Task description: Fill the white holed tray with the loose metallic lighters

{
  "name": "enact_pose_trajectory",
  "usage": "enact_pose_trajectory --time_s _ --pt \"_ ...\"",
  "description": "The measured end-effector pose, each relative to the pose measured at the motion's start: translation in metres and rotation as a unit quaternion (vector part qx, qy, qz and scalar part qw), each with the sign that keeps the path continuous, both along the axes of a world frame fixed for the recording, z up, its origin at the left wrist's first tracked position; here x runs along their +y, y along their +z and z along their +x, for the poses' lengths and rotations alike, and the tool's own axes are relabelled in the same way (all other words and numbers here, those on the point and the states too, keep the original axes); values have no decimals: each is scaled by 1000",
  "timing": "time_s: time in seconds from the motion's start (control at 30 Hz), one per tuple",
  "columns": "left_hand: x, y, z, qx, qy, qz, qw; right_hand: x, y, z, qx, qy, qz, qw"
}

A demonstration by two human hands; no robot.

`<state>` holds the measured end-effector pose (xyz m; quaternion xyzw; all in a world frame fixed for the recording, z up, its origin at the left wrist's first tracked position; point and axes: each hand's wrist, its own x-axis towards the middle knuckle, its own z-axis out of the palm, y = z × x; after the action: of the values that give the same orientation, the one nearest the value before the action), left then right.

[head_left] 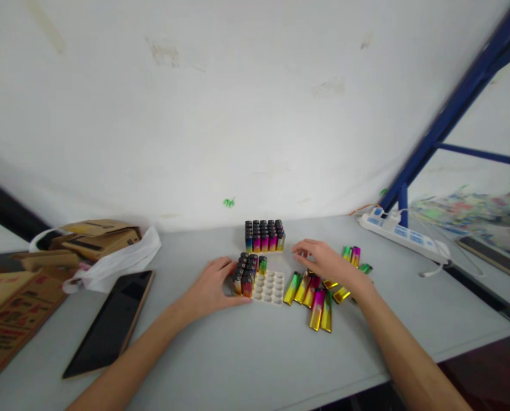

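Left hand (207, 290) at part-filled white tray (276, 287); right hand (318, 260) apparently above loose lighters (317, 308)

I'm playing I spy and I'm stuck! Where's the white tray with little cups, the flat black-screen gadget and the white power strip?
White tray (273, 287), head view: among its unfilled cups.
Black-screen gadget (110, 321), head view: middle of its dark screen.
White power strip (404, 233), head view: middle of its top face.

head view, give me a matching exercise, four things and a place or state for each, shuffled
1. tray
2. tablet
3. power strip
4. loose lighters

A. scattered by the right hand
B. near the blue frame
C. part-filled with standing lighters
D. left of the left hand

Pairs: 1-C, 2-D, 3-B, 4-A
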<state>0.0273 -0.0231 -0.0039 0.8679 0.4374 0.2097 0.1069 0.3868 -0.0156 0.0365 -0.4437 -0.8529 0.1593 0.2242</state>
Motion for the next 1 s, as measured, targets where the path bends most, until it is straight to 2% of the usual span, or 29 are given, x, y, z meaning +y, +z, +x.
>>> enact_pose_trajectory --time_s 0.17,0.33,0.47,0.57,0.63,0.77,0.9,1.0 --pt "1 -1 0 -6 -2 -2 1000 2 -5 15 49 75 -105 990" --pt "1 -1 0 -16 -4 -1 1000 4 -12 7 75 115 -132 982" --pt "2 -1 0 -8 -2 -3 1000 5 -7 7 92 127 -164 974" --pt "2 -1 1 -3 -2 -4 1000 0 2 6 145 133 -226 954" --pt "2 0 1 -1 0 -5 1000 -4 7 2 206 137 -276 929" --pt "2 2 2 2 5 -10 1000 -10 10 -11 332 116 -335 874" --pt "1 2 2 -2 0 -8 1000 -6 1 -23 424 49 -297 854" --pt "2 1 1 -7 0 -8 1000 -3 -7 -31 451 12 -286 845"
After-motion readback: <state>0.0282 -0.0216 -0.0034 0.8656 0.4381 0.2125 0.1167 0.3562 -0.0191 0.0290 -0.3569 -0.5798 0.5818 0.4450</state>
